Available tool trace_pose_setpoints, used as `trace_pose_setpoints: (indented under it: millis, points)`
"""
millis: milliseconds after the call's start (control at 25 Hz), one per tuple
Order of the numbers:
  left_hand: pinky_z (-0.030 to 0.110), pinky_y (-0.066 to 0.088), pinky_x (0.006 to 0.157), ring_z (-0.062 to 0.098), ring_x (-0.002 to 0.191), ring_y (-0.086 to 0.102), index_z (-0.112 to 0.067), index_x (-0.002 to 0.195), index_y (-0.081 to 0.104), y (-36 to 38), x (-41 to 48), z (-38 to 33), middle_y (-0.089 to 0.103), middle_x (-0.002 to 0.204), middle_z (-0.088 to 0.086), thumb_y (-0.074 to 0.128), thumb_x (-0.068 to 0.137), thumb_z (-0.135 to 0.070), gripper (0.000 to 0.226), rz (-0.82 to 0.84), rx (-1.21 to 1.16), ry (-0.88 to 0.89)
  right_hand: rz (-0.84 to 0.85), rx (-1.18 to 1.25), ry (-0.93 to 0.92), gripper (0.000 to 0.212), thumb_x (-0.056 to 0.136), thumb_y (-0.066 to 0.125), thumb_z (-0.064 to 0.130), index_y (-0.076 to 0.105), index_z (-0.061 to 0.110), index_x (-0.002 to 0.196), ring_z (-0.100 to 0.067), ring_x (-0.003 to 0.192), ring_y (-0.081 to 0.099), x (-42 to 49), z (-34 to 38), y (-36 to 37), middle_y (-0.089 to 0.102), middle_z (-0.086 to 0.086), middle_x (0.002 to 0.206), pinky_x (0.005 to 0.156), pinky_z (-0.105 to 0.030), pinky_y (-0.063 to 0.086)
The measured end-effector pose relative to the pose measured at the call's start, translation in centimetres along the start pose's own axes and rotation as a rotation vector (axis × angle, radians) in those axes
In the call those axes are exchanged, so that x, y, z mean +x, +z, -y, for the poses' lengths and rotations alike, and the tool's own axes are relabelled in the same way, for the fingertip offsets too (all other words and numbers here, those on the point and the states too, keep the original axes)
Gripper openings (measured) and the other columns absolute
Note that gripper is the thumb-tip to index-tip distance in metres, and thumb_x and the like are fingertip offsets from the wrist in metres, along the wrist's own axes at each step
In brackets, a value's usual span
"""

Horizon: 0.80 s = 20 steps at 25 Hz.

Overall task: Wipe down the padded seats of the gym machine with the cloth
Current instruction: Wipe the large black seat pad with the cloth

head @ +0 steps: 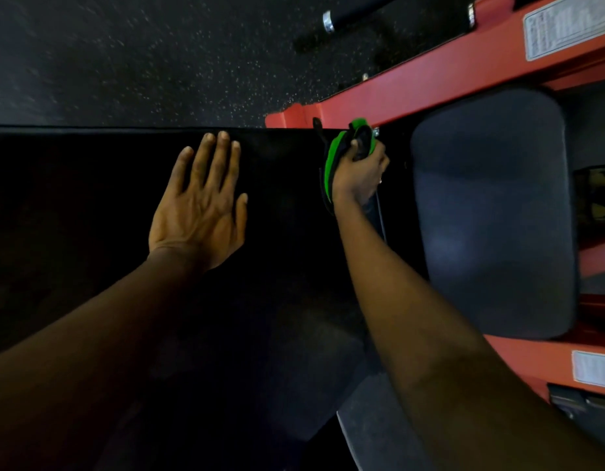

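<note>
Left hand (201, 205) flat on large black pad (90, 215), fingers spread, gripping nothing; acts as brace. Right hand (360, 171) closed round bunched green-and-black cloth (342, 149) at pad's far right edge, beside red frame (447, 86). Smaller grey pad (491, 212) lies right. Advice: unbunch cloth, press flat, run overlapping strokes edge to edge. Speckled floor (124, 62) beyond.

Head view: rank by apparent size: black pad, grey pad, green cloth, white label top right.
1. black pad
2. grey pad
3. white label, cut by the frame edge
4. green cloth, bunched in the right hand; close to the label, so unsure
</note>
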<state>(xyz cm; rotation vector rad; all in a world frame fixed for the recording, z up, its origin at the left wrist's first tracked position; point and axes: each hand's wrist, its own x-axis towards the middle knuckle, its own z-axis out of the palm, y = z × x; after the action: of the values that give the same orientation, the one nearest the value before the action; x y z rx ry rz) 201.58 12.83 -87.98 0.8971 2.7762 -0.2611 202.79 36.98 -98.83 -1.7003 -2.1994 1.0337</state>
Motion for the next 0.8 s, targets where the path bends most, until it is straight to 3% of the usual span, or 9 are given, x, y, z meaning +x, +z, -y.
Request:
trace_pose_setpoints:
  millis: [120,280,360,560,680,800]
  points:
    - [0.045,0.002,0.126,0.029,0.157,0.003,-0.002,0.161,0.007,-0.2,0.0,0.0,0.006,0.169,0.017,0.016,0.103,-0.038,0.068,0.016,0.0,-0.002,0.04,0.051,-0.074,0.044,0.099,0.061,0.033,0.057,0.007,0.135,-0.034,0.124,0.056,-4.6,-1.2,-2.0,0.053,-0.013,0.139,0.096,-0.046,0.048]
    - [0.046,0.004,0.125,0.03,0.156,0.008,-0.002,0.16,0.012,-0.3,-0.1,0.0,0.012,0.168,0.018,0.013,0.099,-0.042,0.073,0.016,-0.003,-0.021,0.221,0.035,-0.266,0.055,0.101,0.057,0.045,0.046,0.013,0.144,-0.027,0.141,0.043,-14.1,-5.4,-6.1,0.042,-0.006,0.153,0.109,-0.037,0.04]
    - [0.046,0.005,0.125,0.03,0.157,0.008,-0.002,0.16,0.012,-0.3,0.0,0.0,0.012,0.168,0.018,0.013,0.099,-0.042,0.073,0.009,-0.016,-0.013,0.204,-0.002,-0.262,0.058,0.101,0.056,0.047,0.045,0.011,0.145,-0.031,0.138,0.046,-11.6,-4.8,-4.9,0.043,-0.007,0.152,0.106,-0.04,0.043]
    - [0.047,0.008,0.126,0.031,0.156,0.011,0.001,0.159,0.019,-1.2,0.0,-0.5,0.015,0.167,0.019,0.021,0.096,-0.038,0.074,0.009,-0.077,-0.019,0.08,-0.027,-0.126,0.041,0.098,0.058,0.036,0.056,0.01,0.131,-0.038,0.12,0.057,-1.5,-2.6,-1.4,0.054,-0.013,0.136,0.092,-0.049,0.049]
    - [0.045,0.011,0.126,0.032,0.155,0.018,0.0,0.157,0.024,-0.3,2.4,-3.9,0.02,0.166,0.02,0.028,0.093,-0.032,0.072,-0.051,-0.163,0.147,0.068,-0.029,-0.161,0.041,0.099,0.058,0.033,0.055,0.01,0.132,-0.037,0.121,0.057,-0.5,-3.4,-1.2,0.054,-0.014,0.138,0.09,-0.044,0.048]
    - [0.04,0.008,0.127,0.027,0.156,0.013,-0.003,0.16,0.015,1.2,4.1,-7.3,0.015,0.169,0.015,0.025,0.104,-0.032,0.064,0.046,-0.103,0.205,0.112,0.027,-0.152,0.046,0.097,0.059,0.025,0.051,0.011,0.14,-0.035,0.128,0.054,-2.7,-4.7,-2.6,0.048,-0.011,0.146,0.095,-0.044,0.047]
